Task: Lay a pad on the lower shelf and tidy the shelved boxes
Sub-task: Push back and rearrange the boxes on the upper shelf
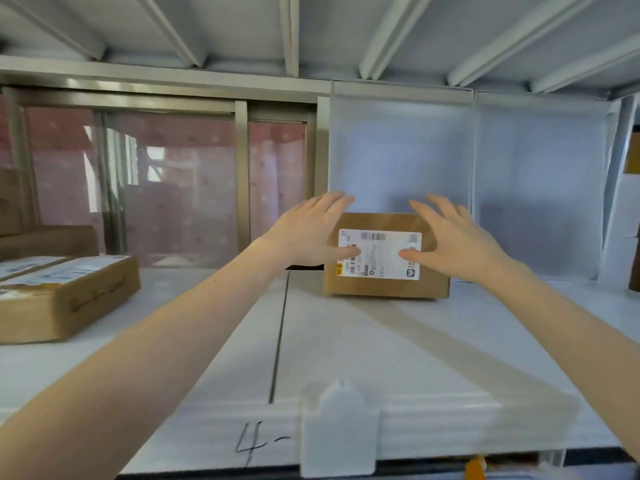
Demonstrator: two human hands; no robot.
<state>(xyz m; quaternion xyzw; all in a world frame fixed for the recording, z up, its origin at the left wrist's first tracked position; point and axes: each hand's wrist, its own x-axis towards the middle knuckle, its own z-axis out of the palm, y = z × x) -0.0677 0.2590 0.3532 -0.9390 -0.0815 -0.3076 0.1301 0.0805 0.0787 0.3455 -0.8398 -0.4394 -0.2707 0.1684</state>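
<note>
Right now the person is on the box-tidying part, w/ both arms stretched deep into the shelf bay. The left hand (pixel 308 233) is spread open, fingers splayed, thumb lying on the shipping label (pixel 379 255) of the small brown box (pixel 386 254); the right hand (pixel 450 239) mirrors it, also open, thumb on the label's right edge. Neither hand has closed round anything; palms look pressed to or just off the box front, can't tell which, since there's some motion blur.

The box stands upright near the back of the shelf, close to the frosted divider panel (pixel 398 150), on the white pad (pixel 381 348) that seems already laid over the shelf surface. A seam in the white surface (pixel 280 337) runs front to back just left of the box, so prob. two sheets butted together. A handwritten "4-" (pixel 258 443) sits at the front lip, beside a white clip-like tag (pixel 339 434).

Well apart to the left lie flat parcels (pixel 65 296), stacked and angled, not squared up w/ the shelf edge.

Judgement: pad step looks done here; step in hand is positioning this box. Next move prob. needs an even two-handed push or a clamp on both sides to square it vs. the back panel, w/o rucking the pad. After that the left parcels likely want straightening.
</note>
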